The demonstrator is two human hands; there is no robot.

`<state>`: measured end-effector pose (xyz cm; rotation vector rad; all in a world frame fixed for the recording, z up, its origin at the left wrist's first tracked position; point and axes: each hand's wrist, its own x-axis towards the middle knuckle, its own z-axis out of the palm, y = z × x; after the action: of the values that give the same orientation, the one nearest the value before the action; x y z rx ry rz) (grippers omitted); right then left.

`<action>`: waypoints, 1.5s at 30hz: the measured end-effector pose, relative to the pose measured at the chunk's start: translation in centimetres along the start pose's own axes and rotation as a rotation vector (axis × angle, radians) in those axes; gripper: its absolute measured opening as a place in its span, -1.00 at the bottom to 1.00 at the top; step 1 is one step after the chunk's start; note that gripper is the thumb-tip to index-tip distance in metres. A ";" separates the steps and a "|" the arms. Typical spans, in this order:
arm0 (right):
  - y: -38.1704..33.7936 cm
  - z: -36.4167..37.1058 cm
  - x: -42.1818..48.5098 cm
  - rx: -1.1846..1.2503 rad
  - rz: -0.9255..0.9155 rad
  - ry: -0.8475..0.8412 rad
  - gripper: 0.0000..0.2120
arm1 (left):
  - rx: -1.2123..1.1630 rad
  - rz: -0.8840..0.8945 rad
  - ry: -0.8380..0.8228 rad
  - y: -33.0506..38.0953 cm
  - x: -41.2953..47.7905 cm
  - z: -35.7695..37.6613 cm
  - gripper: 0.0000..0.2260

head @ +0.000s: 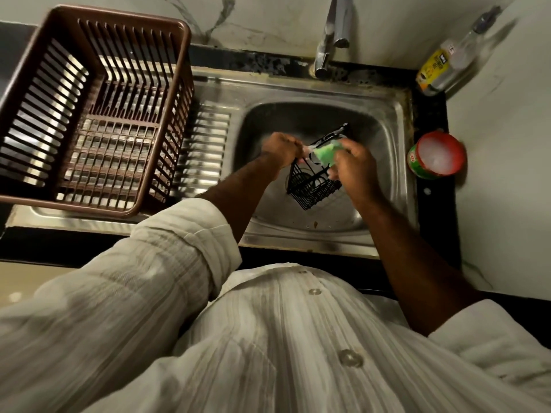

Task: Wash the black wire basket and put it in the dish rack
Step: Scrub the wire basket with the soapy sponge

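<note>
Your left hand (280, 149) is curled tight round the top edge of the black wire basket (313, 186), holding it tilted above the basin of the steel sink (396, 114). Your right hand (351, 165) grips a green sponge (325, 152) and presses it against the upper part of the basket, just beside your left-hand fingers; both hands and the sponge are blurred, so the exact finger positions are hard to read. The lower end of the basket hangs near the drain, and you cannot tell whether it touches the basin floor.

To your left, the brown plastic dish rack (185, 70) sits on the sink's ribbed drainboard, well apart from the basket. The tap (328, 46) stands behind the basin, its spout over the back edge. On the black counter (432, 114) to your right you have a clear bottle with a yellow label (444, 67) in the corner by the wall and, nearer you, a round red-rimmed tub (438, 158) with white foam inside
</note>
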<state>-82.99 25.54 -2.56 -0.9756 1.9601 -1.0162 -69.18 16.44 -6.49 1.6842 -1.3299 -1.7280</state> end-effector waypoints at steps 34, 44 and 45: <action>1.5 3.0 -2.5 -0.762 -0.391 0.031 -0.80 | 0.336 0.074 0.201 -0.2 -1.0 0.8 -0.85; 1.4 4.1 -2.4 -0.765 -0.422 0.036 -0.81 | 0.423 0.086 0.168 0.1 -1.5 0.9 -0.83; 1.5 4.0 -2.5 -0.746 -0.419 0.030 -0.82 | 0.414 0.083 0.173 0.1 -1.5 0.8 -0.84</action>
<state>-78.93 27.00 -5.02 -1.8396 2.2542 -0.4780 -69.66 17.88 -5.74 1.9091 -1.7318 -1.2876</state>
